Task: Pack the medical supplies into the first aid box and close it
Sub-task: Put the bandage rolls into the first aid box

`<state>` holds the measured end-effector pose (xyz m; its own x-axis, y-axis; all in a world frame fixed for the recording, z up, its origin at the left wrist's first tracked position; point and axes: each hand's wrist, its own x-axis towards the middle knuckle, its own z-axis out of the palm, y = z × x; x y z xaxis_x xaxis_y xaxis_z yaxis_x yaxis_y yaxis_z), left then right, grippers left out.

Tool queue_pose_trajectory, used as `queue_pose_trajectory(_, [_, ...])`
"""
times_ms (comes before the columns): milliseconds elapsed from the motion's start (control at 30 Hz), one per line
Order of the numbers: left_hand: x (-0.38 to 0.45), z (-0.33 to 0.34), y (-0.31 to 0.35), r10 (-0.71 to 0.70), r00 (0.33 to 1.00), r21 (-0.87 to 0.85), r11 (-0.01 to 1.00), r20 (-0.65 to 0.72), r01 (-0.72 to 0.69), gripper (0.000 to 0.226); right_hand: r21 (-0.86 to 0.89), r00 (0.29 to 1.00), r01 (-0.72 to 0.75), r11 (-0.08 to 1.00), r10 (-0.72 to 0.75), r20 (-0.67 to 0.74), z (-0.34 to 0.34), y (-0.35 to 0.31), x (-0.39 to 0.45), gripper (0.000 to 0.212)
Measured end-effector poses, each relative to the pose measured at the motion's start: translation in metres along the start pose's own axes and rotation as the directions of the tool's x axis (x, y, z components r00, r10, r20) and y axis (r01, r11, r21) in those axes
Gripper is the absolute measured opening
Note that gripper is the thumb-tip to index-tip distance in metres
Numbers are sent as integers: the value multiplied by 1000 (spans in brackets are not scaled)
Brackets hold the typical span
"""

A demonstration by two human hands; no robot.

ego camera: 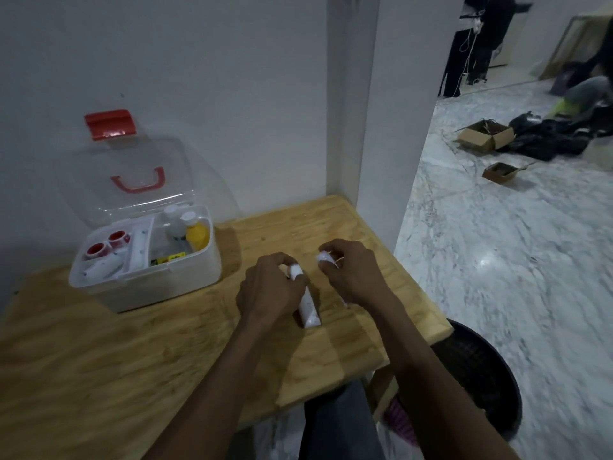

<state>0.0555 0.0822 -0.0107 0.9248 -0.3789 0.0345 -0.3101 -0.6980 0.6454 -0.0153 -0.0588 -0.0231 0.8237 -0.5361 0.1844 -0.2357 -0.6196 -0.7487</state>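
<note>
We see the first aid box point(146, 280) standing open at the far left of the wooden table point(99, 343), already part filled. Near centre, our left hand point(268, 287) curls round a white tube point(306, 308), light and squeezable, best gripped mid-body. Our right hand point(351, 273) pinches a small white item point(326, 259), perhaps another tube's cap.

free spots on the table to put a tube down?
Bare wooden tabletop lies in front of the open white first aid box, and between box and left hand. Crowded: the patch under the left hand, white tube and right hand.
</note>
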Motion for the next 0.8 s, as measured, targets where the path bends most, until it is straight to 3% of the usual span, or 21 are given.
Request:
queue_pose_trajectory(333, [-10,-28,-5,156,968,-214,957,-196,-198,21,226,983,74,971,-33,-181,-1,-23,-3,17])
queue_pose_trajectory(533, [-17,-64,-15,221,900,-281,898,-376,-339,22,258,962,188,948,-125,-242,7,-59,-4,19])
queue_pose_trajectory(800, [-10,-136,-37,254,785,-214,874,-566,-437,19,348,933,316,883,-222,-282,26,-128,10,20])
